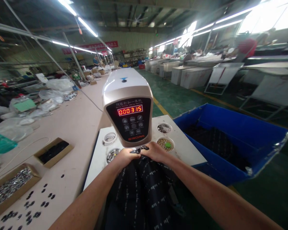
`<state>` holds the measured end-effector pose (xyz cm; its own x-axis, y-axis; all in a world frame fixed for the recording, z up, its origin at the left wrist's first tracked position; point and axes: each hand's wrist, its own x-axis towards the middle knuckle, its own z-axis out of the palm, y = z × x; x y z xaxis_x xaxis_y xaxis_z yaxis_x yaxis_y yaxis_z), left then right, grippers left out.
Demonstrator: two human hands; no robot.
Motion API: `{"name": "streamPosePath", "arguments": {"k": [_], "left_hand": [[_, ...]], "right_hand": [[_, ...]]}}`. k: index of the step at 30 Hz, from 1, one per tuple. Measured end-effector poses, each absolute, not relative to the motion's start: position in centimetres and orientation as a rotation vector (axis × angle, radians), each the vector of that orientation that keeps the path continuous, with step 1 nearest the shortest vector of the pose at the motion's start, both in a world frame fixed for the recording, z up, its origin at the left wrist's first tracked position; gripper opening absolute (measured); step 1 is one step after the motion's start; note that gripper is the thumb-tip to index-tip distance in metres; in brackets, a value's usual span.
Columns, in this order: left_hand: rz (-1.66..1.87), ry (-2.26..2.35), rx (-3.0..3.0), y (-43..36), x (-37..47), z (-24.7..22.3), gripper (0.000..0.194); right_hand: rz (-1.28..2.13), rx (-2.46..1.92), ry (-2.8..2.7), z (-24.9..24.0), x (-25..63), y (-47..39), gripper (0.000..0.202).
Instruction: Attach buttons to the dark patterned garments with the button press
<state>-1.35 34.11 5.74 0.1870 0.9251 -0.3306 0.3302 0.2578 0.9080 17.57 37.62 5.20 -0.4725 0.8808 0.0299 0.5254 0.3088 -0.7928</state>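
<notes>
Fabric, dark with rows of small pale lettering, is gathered at its upper edge below the head of a white machine, whose red display reads 000315; that edge is pinched by the left hand and by the right hand, the two held close together, with the cloth hanging down between the forearms; gold-coloured bits and a green piece are held in a round well just beside the right hand; more dark cloth is contained in a blue bin to the right.
</notes>
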Motion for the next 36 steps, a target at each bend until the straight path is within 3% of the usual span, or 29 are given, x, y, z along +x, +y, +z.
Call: {"name": "streamPosePath", "arguments": {"k": [18,36], "left_hand": [[0.645,1.303,1.073,34.2,-1.9,4.2,0.050],[0.524,1.502,1.273,34.0,-3.5,3.2,0.046]], "right_hand": [[0.745,-1.375,-2.212,3.5,17.6,37.4,0.026],[0.449,-1.414,-2.397,2.6,18.0,37.4,0.038]]}}
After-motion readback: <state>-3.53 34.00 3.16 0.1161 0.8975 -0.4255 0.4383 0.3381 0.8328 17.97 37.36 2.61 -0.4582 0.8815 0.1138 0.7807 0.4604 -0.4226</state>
